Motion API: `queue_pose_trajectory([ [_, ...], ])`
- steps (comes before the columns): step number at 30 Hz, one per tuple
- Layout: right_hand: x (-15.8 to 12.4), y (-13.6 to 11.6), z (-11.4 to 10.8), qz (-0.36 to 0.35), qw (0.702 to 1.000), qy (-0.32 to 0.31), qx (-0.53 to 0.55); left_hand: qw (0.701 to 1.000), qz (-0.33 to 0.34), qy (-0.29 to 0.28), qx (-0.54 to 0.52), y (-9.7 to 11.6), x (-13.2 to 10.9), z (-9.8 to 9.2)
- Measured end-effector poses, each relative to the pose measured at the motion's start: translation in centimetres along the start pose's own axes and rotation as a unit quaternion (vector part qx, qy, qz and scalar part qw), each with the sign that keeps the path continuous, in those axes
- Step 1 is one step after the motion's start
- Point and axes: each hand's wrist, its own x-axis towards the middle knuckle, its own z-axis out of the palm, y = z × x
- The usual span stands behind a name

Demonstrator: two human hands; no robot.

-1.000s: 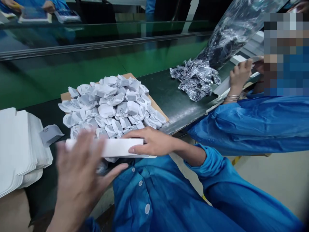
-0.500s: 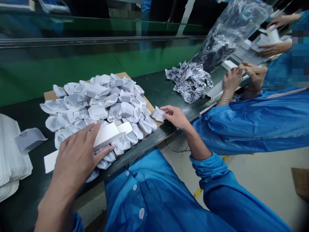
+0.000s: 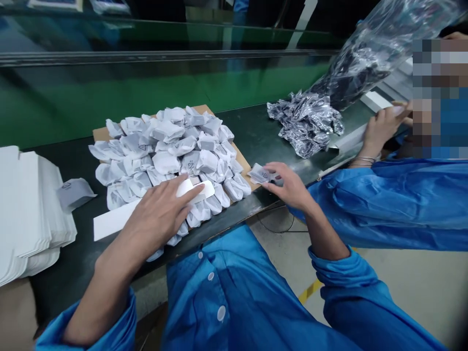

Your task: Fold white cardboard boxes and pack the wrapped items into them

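Note:
My left hand [image 3: 157, 207] is wrapped over a long white cardboard box [image 3: 115, 219], its flap end poking out past my fingers above the packets. At the right corner of the cardboard sheet [image 3: 241, 161], my right hand [image 3: 287, 183] has thumb and fingers around one small white wrapped packet [image 3: 259, 173] with a dark printed symbol. A pile of similar wrapped packets [image 3: 166, 163] covers most of the sheet. One more wrapped packet [image 3: 75, 193] lies apart at the left, beside a stack of white flat cartons [image 3: 32, 195].
Crumpled clear plastic bags [image 3: 307, 122] lie on the dark bench behind my right hand. A large plastic bag [image 3: 369, 53] stands beyond them. A co-worker's hand [image 3: 383, 129] and blue sleeve [image 3: 395, 200] are close on the right. A green barrier [image 3: 146, 87] runs along the back.
The view has shifted, so the bench things appear farther right. My left index finger has come forward over the box's flap end. The packet at my right hand has turned, showing its printed symbol.

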Motion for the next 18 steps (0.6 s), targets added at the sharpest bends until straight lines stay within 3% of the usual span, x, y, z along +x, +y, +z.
queue_pose_trajectory([
  [5, 1.8, 0.9, 0.4, 0.026, 0.999, 0.029, -0.020, 1.000, 0.012, -0.011, -0.026, -0.1, -0.1, -0.4],
  [7, 1.7, -0.5, 0.1, 0.044, 0.997, 0.065, -0.018, 0.999, 0.025, 0.010, -0.045, -0.2, -0.8, -1.0],
  [9, 1.0, -3.3, -0.8, 0.015, 0.996, 0.086, 0.035, 0.997, 0.043, 0.025, -0.056, 0.1, -1.8, -1.8],
  [11, 0.0, -7.1, -1.9, -0.097, 0.985, 0.031, 0.138, 0.997, 0.061, 0.029, -0.048, 0.6, -2.6, -2.8],
  [13, -0.5, -10.8, -2.9, -0.220, 0.954, -0.085, 0.185, 0.996, 0.082, 0.035, -0.026, 1.2, -3.4, -3.8],
  [15, -0.2, -13.4, -3.4, -0.274, 0.939, -0.168, 0.125, 0.994, 0.098, 0.038, 0.002, 1.7, -4.0, -4.6],
  [18, 1.0, -15.5, -3.1, -0.301, 0.933, -0.196, -0.028, 0.991, 0.124, 0.037, 0.019, 2.4, -4.8, -5.1],
])
